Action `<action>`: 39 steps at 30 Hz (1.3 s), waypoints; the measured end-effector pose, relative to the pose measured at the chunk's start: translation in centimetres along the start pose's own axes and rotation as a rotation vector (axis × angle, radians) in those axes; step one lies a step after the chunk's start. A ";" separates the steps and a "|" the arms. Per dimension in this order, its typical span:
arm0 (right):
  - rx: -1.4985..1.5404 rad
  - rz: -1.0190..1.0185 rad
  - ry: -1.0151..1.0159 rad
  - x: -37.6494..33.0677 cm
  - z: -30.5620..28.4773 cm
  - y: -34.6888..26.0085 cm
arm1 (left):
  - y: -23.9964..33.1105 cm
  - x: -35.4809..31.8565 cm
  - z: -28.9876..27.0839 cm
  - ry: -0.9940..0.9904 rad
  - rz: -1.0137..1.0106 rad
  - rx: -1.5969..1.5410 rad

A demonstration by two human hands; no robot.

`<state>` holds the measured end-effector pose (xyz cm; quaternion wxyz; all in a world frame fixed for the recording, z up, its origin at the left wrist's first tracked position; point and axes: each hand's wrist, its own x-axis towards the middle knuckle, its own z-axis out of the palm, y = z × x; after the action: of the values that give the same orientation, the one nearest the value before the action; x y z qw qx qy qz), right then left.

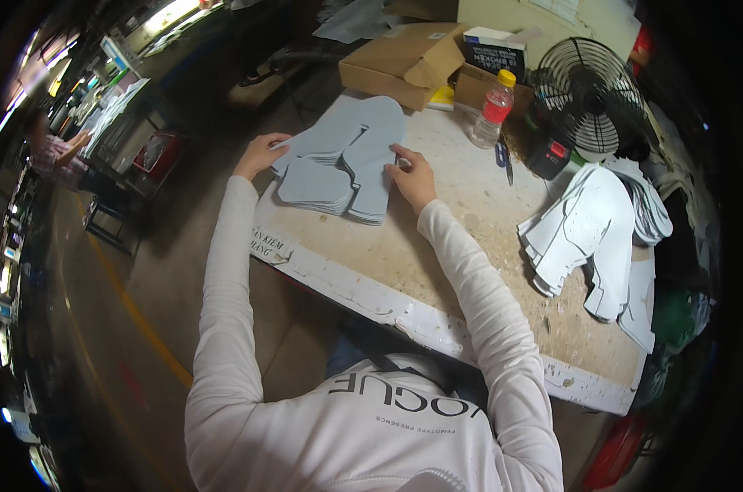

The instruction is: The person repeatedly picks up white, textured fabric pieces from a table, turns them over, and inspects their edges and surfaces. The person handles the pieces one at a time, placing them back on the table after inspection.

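A worker's left hand (259, 155) and right hand (412, 179), fingers loosely spread, press either side of a stack of grey cut-out pieces (343, 160) on a worn workbench (437, 246) beside a black fan (588, 94).

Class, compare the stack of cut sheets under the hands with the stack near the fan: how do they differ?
The grey-blue stack looks darker; the white stack is paler. The left hand and right hand touch the grey-blue stack; the white stack lies untouched. Both are fanned piles of curved flat pieces on the table.
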<state>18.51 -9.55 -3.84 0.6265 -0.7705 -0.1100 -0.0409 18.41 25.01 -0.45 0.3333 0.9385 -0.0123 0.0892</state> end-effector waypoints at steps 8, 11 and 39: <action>-0.555 -0.423 0.087 -3.9 -1.5 -2.9 | 0.0 -1.9 -0.6 0.035 -0.003 0.490; -1.073 -0.314 -0.188 -7.3 -1.4 -3.7 | -0.5 -2.5 -0.5 -0.009 -0.010 0.477; -1.055 0.166 0.983 -13.1 -38.8 0.7 | 37.8 -2.8 25.3 -0.886 0.017 -0.710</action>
<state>8.81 -49.03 1.09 0.1494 -0.8685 0.2776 -0.3827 16.60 -20.31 3.36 0.5908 0.7165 -0.1876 -0.3199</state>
